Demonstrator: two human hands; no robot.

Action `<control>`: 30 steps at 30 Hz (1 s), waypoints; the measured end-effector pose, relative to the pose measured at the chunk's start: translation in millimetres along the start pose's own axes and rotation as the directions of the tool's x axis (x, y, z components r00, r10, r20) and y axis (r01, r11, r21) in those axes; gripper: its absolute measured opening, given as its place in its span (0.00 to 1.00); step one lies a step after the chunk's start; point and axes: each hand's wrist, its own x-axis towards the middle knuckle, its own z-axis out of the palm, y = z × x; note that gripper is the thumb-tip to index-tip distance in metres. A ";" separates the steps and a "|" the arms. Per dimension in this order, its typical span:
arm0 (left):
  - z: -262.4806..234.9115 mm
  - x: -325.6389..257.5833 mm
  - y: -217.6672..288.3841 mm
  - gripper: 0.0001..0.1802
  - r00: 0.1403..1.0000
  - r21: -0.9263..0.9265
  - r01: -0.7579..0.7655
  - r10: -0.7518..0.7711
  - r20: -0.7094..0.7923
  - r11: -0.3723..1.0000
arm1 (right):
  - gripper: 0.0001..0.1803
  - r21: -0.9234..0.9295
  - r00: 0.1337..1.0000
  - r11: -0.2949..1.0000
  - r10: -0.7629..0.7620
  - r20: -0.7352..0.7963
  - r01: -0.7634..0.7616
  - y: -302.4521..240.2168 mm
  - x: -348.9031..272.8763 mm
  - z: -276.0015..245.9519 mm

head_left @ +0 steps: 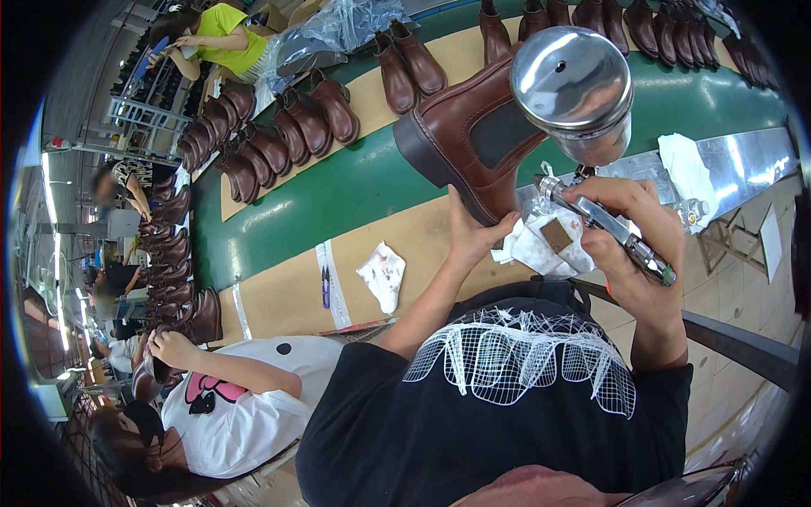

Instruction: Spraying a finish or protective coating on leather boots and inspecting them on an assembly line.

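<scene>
My left hand (475,237) is closed on a brown ankle boot (452,122) with a dark sole and a dark elastic side panel. The boot is raised over the bench and tilted, its sole toward the left. In my right hand (638,253) is a metal spray gun (606,221), gripped by its body with the fingers wrapped round it. A shiny silver cup (568,76) tops the gun and hides part of the boot. White stained cloths (528,249) and a brown pad (556,235) lie on the bench near both hands.
Brown boots (321,114) stand in rows along the green bench (372,190). A pen (325,287) and a stained cloth (382,275) lie on the cardboard. At left, a person in a white shirt (253,414) handles a boot. Others work further back. A clear bottle (691,211) is at right.
</scene>
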 end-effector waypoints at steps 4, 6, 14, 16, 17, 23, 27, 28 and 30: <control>2.4 2.9 3.6 0.46 1.000 -0.051 0.002 -0.002 0.011 0.999 | 0.17 0.005 1.000 1.000 -0.015 0.006 0.015 -0.6 -1.7 1.1; 0.9 3.3 6.0 0.47 1.000 -0.054 -0.023 0.024 0.009 0.998 | 0.17 0.006 0.999 1.000 -0.025 0.028 0.025 -3.7 -2.7 2.9; 1.2 1.1 11.4 0.48 1.000 0.010 -0.027 0.027 0.006 1.000 | 0.16 0.030 0.998 0.999 0.023 0.060 -0.025 6.1 -12.3 8.7; 1.1 1.2 12.4 0.48 0.999 0.014 -0.034 0.034 0.004 0.999 | 0.16 0.022 0.998 0.999 0.029 0.060 -0.030 8.0 -14.1 9.2; 1.1 1.4 12.4 0.48 1.000 0.012 -0.024 0.024 0.008 1.000 | 0.16 0.019 0.998 0.999 0.040 0.053 -0.041 9.3 -14.8 9.6; -2.1 1.6 11.2 0.48 1.000 0.041 0.020 -0.020 -0.003 0.999 | 0.15 0.009 0.996 0.996 0.089 0.007 -0.089 14.5 -16.5 9.4; -1.0 1.1 10.7 0.47 1.000 0.048 0.027 -0.026 -0.017 0.998 | 0.15 0.010 0.994 0.996 0.093 -0.054 -0.092 18.4 -17.2 9.9; -1.2 0.7 9.7 0.47 1.000 0.047 0.028 -0.028 -0.014 0.998 | 0.15 0.009 0.994 0.996 0.095 -0.056 -0.094 18.7 -17.6 9.6; -2.5 -0.2 7.6 0.47 0.999 0.033 0.030 -0.030 -0.010 0.999 | 0.14 0.012 0.989 0.991 0.131 -0.066 -0.131 19.1 -18.3 8.7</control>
